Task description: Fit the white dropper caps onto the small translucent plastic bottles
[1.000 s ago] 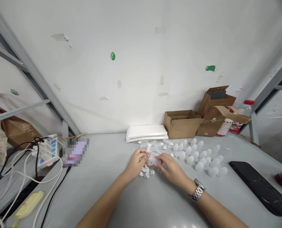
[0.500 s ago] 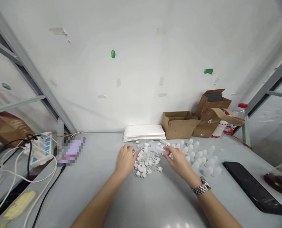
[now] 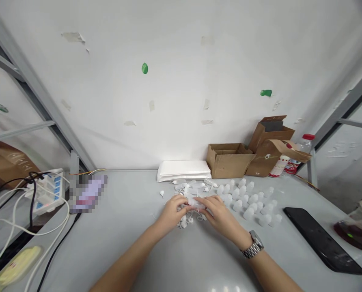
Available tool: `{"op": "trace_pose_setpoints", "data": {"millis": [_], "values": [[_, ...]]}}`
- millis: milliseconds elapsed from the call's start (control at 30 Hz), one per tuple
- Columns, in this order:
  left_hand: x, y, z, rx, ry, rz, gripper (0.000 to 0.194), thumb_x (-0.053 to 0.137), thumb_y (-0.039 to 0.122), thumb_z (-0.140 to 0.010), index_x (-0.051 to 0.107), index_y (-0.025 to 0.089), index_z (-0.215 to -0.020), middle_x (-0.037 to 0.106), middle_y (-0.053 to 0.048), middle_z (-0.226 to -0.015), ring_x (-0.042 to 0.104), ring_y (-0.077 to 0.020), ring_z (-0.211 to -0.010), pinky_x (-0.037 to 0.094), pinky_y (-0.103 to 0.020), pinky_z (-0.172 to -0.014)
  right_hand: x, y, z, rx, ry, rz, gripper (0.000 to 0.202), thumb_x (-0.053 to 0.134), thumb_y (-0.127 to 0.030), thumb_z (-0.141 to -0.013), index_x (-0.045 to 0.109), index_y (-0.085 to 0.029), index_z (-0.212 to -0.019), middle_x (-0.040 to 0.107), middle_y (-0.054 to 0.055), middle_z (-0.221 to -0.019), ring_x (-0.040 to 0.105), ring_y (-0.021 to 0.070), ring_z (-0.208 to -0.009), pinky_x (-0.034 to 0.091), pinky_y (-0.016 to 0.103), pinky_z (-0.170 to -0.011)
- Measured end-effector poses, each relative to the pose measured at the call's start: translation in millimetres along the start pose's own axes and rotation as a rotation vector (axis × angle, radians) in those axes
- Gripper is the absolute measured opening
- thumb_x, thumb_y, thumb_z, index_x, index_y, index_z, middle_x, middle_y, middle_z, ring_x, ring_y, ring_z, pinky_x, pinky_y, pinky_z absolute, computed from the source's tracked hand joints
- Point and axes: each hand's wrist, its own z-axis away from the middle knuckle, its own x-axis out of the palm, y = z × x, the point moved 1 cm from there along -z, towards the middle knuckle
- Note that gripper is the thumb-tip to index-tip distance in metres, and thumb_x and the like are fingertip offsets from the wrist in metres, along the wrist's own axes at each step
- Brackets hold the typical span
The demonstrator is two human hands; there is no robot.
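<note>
Over the pile at the middle of the table, both hands meet at a small translucent plastic bottle [image 3: 196,203]. My right hand [image 3: 222,211] grips the bottle between thumb and fingers. My left hand [image 3: 171,211] is closed in a pinch at the bottle's left end; what lies between its fingertips is mostly hidden. Beneath and around the fingers lie small white caps with loops [image 3: 184,222], partly covered by the hands. More translucent bottles [image 3: 199,185] lie loosely behind the pile. To the right, several frosted bottles [image 3: 249,198] stand upright in a group.
A white stack of paper [image 3: 184,168] lies against the wall, beside an open cardboard box [image 3: 229,164]. A black phone [image 3: 322,239] and a glass jug of dark liquid [image 3: 356,231] are at the right. At the left are a power strip [image 3: 48,194] and cables.
My left hand has moved right from the edge of the cap pile to the bottle. My right hand has brought the bottle slightly left and nearer, so both hands now meet.
</note>
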Motion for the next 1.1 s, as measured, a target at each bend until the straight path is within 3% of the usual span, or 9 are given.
{"op": "trace_pose_setpoints", "data": {"millis": [267,433,567,667,933,1033,1100], "values": [[-8.4,-3,0,0.051,-0.103,-0.098,0.017,0.052,0.023,-0.077,0.065,0.02,-0.066,0.06,-0.001,-0.072,0.055,-0.0139,-0.074,0.042,-0.024,-0.07,-2,1,1,0.016,-0.075,-0.024,0.026,0.045,-0.011,-0.084,0.051,-0.021,-0.108,0.062,0.005,-0.096,0.054,0.0191,-0.089,0.043,0.034,-0.078],[-16.0,-9,1,0.216,-0.246,-0.335,0.02,0.048,0.019,-0.08,0.064,0.02,-0.069,0.059,0.0,-0.071,0.054,-0.0121,-0.071,0.041,-0.023,-0.069,0,2,4,-0.015,-0.16,0.017,0.024,0.047,-0.008,-0.083,0.054,-0.02,-0.103,0.062,0.003,-0.094,0.054,0.0176,-0.085,0.041,0.031,-0.075],[-19.1,-11,1,0.451,-0.061,-0.716,0.022,0.044,0.018,-0.084,0.057,0.017,-0.066,0.056,-0.002,-0.069,0.049,-0.0146,-0.07,0.038,-0.029,-0.067,2,-2,9,-0.049,-0.111,0.139,0.022,0.045,-0.009,-0.084,0.054,-0.017,-0.102,0.061,0.004,-0.084,0.052,0.018,-0.077,0.037,0.032,-0.072],[-19.4,-11,1,0.598,0.05,-0.849,0.022,0.042,0.014,-0.084,0.054,0.017,-0.066,0.053,-0.002,-0.068,0.047,-0.0149,-0.068,0.036,-0.029,-0.064,0,-9,13,-0.05,-0.049,0.242,0.018,0.044,-0.011,-0.085,0.054,-0.016,-0.099,0.06,0.005,-0.078,0.05,0.0188,-0.074,0.033,0.032,-0.069],[-9.9,-9,3,0.701,0.1,-0.849,0.019,0.044,0.005,-0.078,0.052,0.018,-0.066,0.053,-0.002,-0.068,0.048,-0.0167,-0.069,0.037,-0.03,-0.063,-10,-29,27,0.064,-0.066,0.332,0.011,0.047,-0.014,-0.084,0.057,-0.016,-0.09,0.06,0.004,-0.071,0.049,0.0172,-0.069,0.029,0.031,-0.066],[-20.7,-11,3,0.762,0.182,-0.835,0.027,0.037,0.0,-0.077,0.055,0.018,-0.068,0.057,-0.004,-0.07,0.05,-0.0177,-0.072,0.038,-0.031,-0.066,-21,-29,40,0.182,-0.087,0.28,0.011,0.049,-0.012,-0.082,0.057,-0.017,-0.087,0.061,0.003,-0.072,0.051,0.0164,-0.069,0.032,0.031,-0.067],[-35.3,-14,1,0.724,0.289,-0.874,0.026,0.038,0.001,-0.078,0.057,0.018,-0.075,0.06,-0.005,-0.075,0.052,-0.0182,-0.076,0.039,-0.031,-0.07,-32,-24,54,0.298,-0.064,0.211,0.011,0.049,-0.013,-0.082,0.058,-0.018,-0.088,0.062,0.003,-0.075,0.052,0.0168,-0.07,0.035,0.031,-0.068]]}}
